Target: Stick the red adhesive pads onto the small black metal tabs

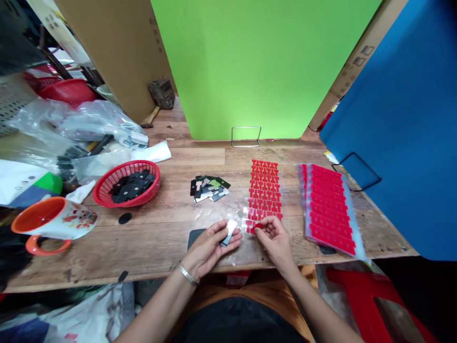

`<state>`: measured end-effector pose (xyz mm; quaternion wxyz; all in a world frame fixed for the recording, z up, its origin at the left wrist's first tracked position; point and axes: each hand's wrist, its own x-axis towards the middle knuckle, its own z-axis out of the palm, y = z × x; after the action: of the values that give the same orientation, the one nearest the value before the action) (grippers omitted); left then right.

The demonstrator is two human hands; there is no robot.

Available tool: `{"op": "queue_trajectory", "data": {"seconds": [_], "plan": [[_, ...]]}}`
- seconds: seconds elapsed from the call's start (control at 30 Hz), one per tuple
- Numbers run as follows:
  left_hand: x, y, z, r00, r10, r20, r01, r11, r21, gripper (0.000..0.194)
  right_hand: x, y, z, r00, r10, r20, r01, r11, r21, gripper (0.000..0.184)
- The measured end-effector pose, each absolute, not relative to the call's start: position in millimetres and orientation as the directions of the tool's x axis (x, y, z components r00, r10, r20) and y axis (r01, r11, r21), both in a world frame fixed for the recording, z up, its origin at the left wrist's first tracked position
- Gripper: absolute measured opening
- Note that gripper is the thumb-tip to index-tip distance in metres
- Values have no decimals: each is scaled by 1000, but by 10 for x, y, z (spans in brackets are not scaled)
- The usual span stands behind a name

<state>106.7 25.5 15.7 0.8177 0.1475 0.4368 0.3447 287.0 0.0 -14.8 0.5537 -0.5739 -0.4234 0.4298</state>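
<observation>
My left hand (pixel 210 245) is closed around a small shiny metal plate (pixel 230 230) near the table's front edge. My right hand (pixel 274 237) pinches a small red sticker (pixel 256 228) at the near end of a clear sheet of red T-shaped stickers (pixel 264 190). The two hands are close together but apart. A small pile of dark and silvery plates (pixel 210 187) lies just beyond my left hand. A flat dark piece (pixel 193 237) sits on the table under my left wrist.
A red basket (pixel 107 194) holding black plates stands at the left, with an orange-and-white mug (pixel 53 221) nearer me. A stack of red sticker sheets (pixel 330 207) lies at the right. Green (pixel 264 62) and blue (pixel 403 124) boards wall the back and right. Plastic bags clutter the far left.
</observation>
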Motion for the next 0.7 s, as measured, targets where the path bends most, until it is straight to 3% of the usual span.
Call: {"op": "queue_trajectory", "data": {"seconds": [0.13, 0.7], "plan": [[1173, 163, 154, 384, 709, -591, -441, 703, 558, 44, 2730, -8, -105, 194, 980, -33, -12, -31, -999, 16], [1301, 97, 165, 349, 791, -502, -381, 609, 696, 45, 2547, -48, -48, 146, 989, -12, 49, -19, -999, 11]]}}
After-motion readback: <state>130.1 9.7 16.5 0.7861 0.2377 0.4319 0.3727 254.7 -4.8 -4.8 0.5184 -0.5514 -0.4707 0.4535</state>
